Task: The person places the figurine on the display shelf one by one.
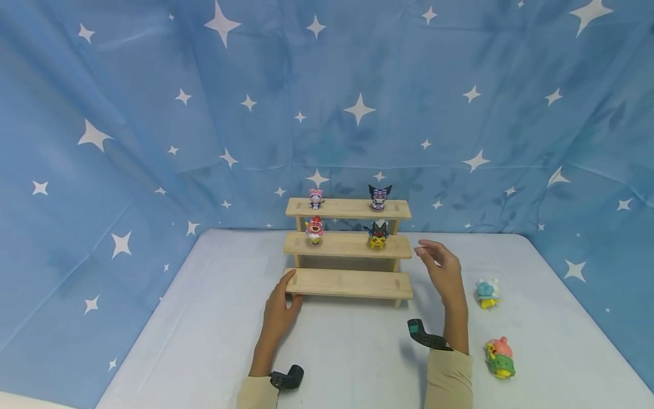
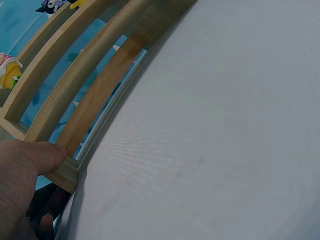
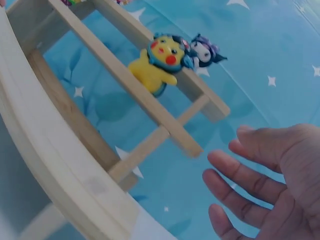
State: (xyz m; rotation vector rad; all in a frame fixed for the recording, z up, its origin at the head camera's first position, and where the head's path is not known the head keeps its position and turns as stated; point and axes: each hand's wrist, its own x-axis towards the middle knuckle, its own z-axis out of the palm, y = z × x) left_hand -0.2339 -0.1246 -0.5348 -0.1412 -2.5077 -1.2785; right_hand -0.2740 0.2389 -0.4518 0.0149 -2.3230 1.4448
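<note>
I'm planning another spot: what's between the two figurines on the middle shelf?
The head view shows only bare wood of the middle shelf between the pink figurine and the yellow figurine.

The 3-tier stand [image 1: 347, 282] looks like bare wood, smooth and matt with faint grain. The yellow figure [image 3: 147, 77] appears to be smooth plastic with a soft gloss. The backdrop [image 1: 327, 68] is creased cloth with a slight sheen; the tabletop [image 1: 347, 358] looks matt. Both sleeves [image 1: 449, 378] are matt cloth, and the 2 black wrist devices [image 1: 431, 341] resemble plastic.
</note>
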